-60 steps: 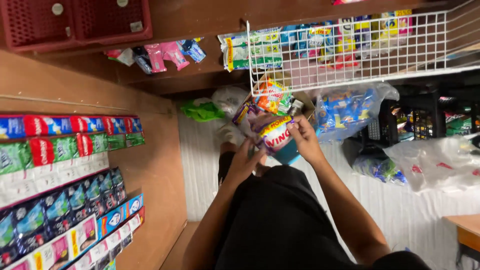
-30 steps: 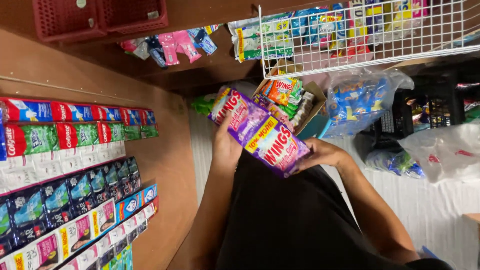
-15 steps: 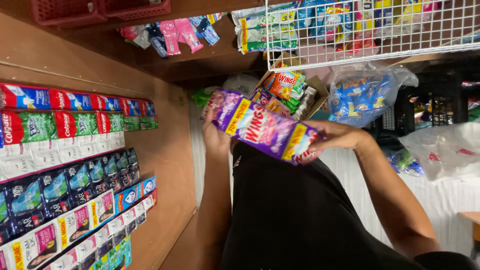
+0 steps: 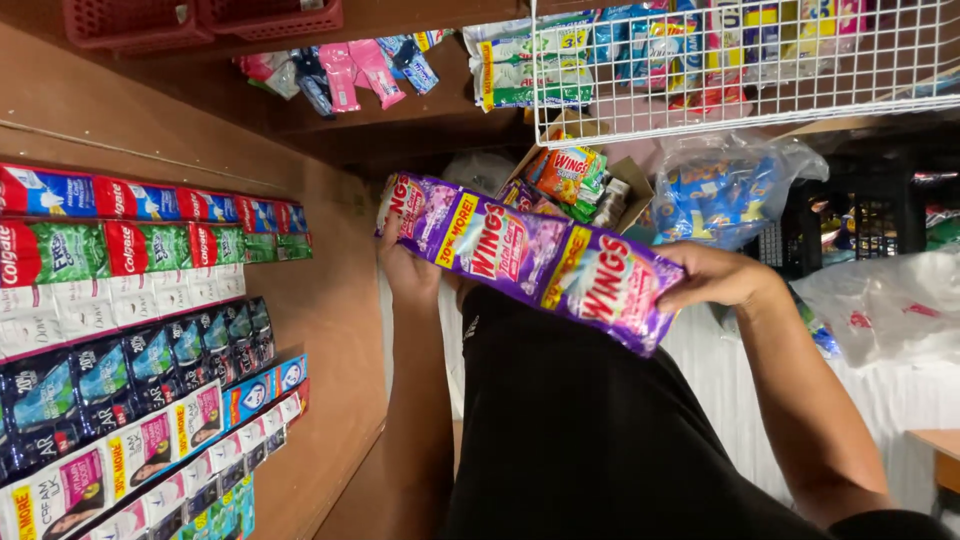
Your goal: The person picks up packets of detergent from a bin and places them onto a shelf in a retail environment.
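Purple sachet strip [image 4: 530, 258] held across my lap, one end in each hand, lying at a slant: the end toward the wooden panel sits higher in the frame, the other end lower. It shows three joined packets with red lettering and yellow bands.

My left hand [image 4: 405, 262] is closed around the strip's end nearest the wooden panel [image 4: 340, 330]; fingers curl behind the packet, only their tips showing along the strip's upper edge. My right hand [image 4: 715, 275] clamps the opposite end, fingers pressed together over the packet's edge, thumb hidden behind it. Both forearms run down toward the bottom of the frame, on either side of my black shirt [image 4: 590, 430].

Taking the strip as landmark:
- Just behind it, away from me, an open cardboard box [image 4: 625, 185] holds more sachets, orange, green and purple. The strip overlaps the box's near edge in the view; I cannot tell if they touch.
- Beyond the box, a white wire basket [image 4: 740, 70] hangs full of mixed coloured packets.
- Beside the box, on my right hand's side, a clear plastic bag [image 4: 730, 190] of blue packets.
- Past my right wrist, a white plastic bag [image 4: 880, 310] with red print.
- On my left hand's side, well apart, the wooden panel carries rows of hanging sachets [image 4: 130, 330]: red and green at one end, then white, dark blue, pink.
- Beyond that panel, a red plastic crate [image 4: 200, 20] sits at the frame's edge.
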